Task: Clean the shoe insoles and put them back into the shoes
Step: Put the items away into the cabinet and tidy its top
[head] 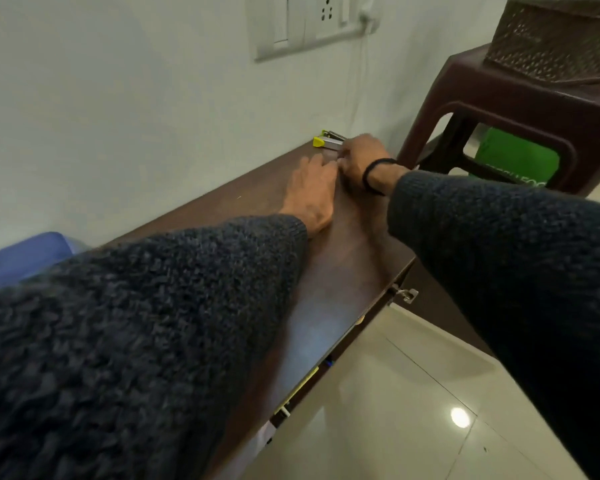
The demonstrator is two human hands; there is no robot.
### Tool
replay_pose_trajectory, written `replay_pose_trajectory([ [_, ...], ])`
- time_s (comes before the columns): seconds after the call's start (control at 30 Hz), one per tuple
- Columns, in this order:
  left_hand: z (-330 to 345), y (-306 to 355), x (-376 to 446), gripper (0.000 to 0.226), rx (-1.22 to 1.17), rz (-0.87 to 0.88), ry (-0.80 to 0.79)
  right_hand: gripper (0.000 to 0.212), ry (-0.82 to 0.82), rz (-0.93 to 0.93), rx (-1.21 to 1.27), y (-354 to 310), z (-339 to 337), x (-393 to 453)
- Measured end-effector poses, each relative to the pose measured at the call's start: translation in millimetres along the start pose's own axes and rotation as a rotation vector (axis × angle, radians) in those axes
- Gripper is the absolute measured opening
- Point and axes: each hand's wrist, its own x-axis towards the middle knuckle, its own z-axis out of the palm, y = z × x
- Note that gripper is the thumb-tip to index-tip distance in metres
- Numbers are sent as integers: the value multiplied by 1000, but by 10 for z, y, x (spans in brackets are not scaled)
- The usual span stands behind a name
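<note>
Two hands reach across a brown table toward a stapler by the wall

The left hand (pixel 312 192) lies flat on the table (pixel 343 271), fingers straight and close together, tips touching the right hand (pixel 361 157). The right hand's fingers bend down over something small, maybe holding it, but it is too blurry to tell. A yellow and silver stapler (pixel 328 140) sits just past the right fingertips. A black band (pixel 373 174) circles the right wrist. A brown stool (pixel 499 116) stands to the right of the fingers. No shoes or insoles show
</note>
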Motion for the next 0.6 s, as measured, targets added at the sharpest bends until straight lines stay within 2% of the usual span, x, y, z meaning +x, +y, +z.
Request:
replay_pose_trajectory([
  [0.07,-11,-4,-18,32,15,-3,3,25,81,16,-2,30,-30,-71],
  [0.2,-158,124,-43,31,71,-8,-74,35,157,48,-14,165,-44,-304],
  [0.27,-184,168,-104,32,86,-26,-91,44,100,39,-3,127,-52,-345],
  [0.33,-123,187,-169,33,108,-21,-61,56,-43,-15,-64,31,-62,-304],
  [0.4,-56,206,-200,33,101,-39,17,50,-169,-77,-135,-68,-76,-249],
  [0.43,-26,220,-195,35,96,-58,41,45,-178,-114,-162,-110,-82,-244],
  [0.6,-1,280,-201,36,132,-69,35,24,53,-124,-177,-90,-61,-343],
])
